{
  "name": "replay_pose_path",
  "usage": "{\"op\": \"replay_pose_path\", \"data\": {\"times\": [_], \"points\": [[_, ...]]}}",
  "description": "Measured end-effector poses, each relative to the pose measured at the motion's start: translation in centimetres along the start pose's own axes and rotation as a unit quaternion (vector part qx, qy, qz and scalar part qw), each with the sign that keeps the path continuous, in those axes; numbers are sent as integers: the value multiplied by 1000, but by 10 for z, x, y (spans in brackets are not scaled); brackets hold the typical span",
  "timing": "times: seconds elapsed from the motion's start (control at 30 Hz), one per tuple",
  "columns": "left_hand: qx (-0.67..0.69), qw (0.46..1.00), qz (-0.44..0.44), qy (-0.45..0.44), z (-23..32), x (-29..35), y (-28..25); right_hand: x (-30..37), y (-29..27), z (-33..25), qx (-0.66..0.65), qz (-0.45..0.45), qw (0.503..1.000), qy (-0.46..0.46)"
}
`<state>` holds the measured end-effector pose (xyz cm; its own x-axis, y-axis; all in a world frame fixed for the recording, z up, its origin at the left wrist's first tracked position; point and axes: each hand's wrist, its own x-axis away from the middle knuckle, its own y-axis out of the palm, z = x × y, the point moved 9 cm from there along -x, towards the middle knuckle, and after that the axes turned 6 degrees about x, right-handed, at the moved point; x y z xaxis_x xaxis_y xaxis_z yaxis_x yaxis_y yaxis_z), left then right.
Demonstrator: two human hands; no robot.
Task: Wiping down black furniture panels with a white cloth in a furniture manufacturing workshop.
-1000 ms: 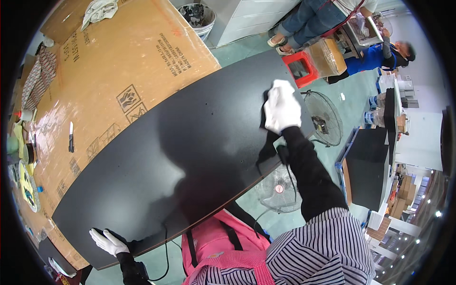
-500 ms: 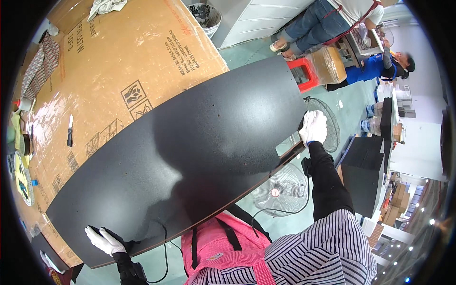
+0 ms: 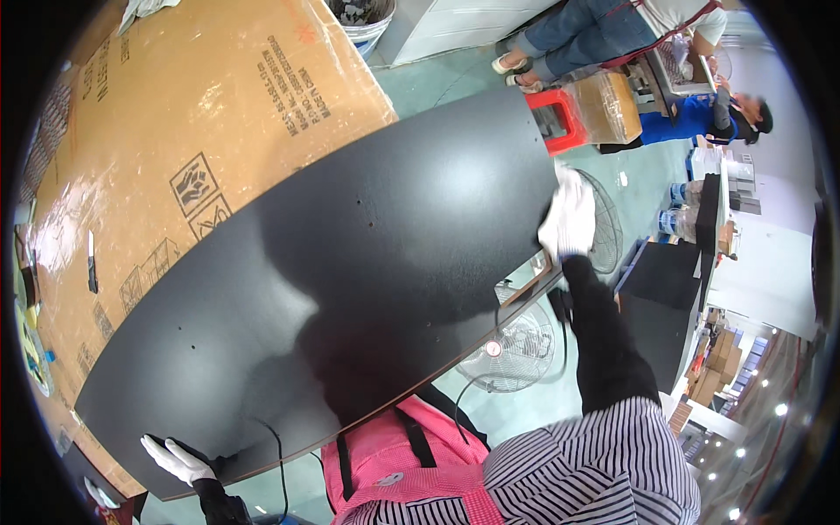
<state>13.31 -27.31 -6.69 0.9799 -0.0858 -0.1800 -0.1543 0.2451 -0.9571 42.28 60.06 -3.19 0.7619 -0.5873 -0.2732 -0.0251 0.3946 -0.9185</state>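
A large black panel (image 3: pixel 402 254) with a curved far edge and a few small holes lies across the middle, partly over a cardboard-covered table (image 3: pixel 236 96). There is a rectangular notch in its near right edge. My left hand (image 3: pixel 179 459), in a white glove, rests flat on the panel's near left end, fingers stretched out. At the panel's right end, my white-gloved right hand (image 3: pixel 570 214) is against the edge beside the notch. Motion smears its fingers, so its grip is unclear. A pink apron (image 3: pixel 376 455) shows below the panel's near edge.
A knife (image 3: pixel 92 262) lies on the cardboard at the left. Beyond the panel stand a bucket (image 3: pixel 367 26) and a red stool (image 3: pixel 569 122). A fan (image 3: pixel 516 350) is below the notch. Black boards (image 3: pixel 661 297) are stacked at right. Two people (image 3: pixel 586 35) work at the far right.
The panel and the table have shifted slightly left in view. My right hand has moved farther up along the panel's right edge; my left hand stays flat on its near left end.
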Motion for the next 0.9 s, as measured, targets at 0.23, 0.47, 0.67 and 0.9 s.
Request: {"op": "replay_pose_path", "data": {"times": [0.23, 0.47, 0.67, 0.9], "points": [[-16, 1000, -3, 12, 11, 1, -3, -94, 27, -31, 34, 57, 996, -61], [-10, 1000, -11, 10, 12, 0, -5, -171, -2, -87, -328, 135, 925, -134], [-14, 1000, -11, 1, 10, 1, 2, 19, 65, 37, -411, -278, 801, 336], [3, 1000, -19, -1, 17, -4, 11, -187, 79, -18, -56, -1, 997, -55]]}}
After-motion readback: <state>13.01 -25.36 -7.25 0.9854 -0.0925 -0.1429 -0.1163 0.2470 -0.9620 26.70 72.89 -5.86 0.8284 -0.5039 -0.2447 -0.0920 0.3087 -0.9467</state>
